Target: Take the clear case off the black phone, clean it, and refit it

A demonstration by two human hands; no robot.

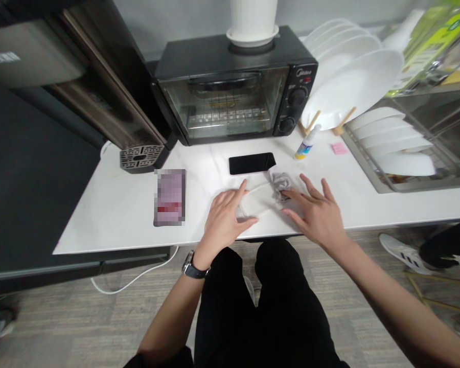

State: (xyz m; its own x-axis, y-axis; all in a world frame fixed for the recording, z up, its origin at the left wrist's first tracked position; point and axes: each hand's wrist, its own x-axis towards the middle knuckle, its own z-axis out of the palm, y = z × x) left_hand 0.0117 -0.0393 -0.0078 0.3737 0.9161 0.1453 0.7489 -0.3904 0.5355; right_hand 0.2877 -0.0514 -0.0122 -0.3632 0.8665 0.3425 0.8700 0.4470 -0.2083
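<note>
The left hand (224,217) pinches a flat white thing (258,202) on the table (118,204). The right hand (318,212) lies open — fingers spread — touching a gray cloth (281,183).

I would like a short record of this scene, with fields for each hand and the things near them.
Left hand: fingers spread, on the left end of a pale flat item
Right hand: open, fingers spread, fingertips at a grey cloth
Behind the hands: black phone, spray bottle, pink note
Surface: white counter
At the back: toaster oven
</note>
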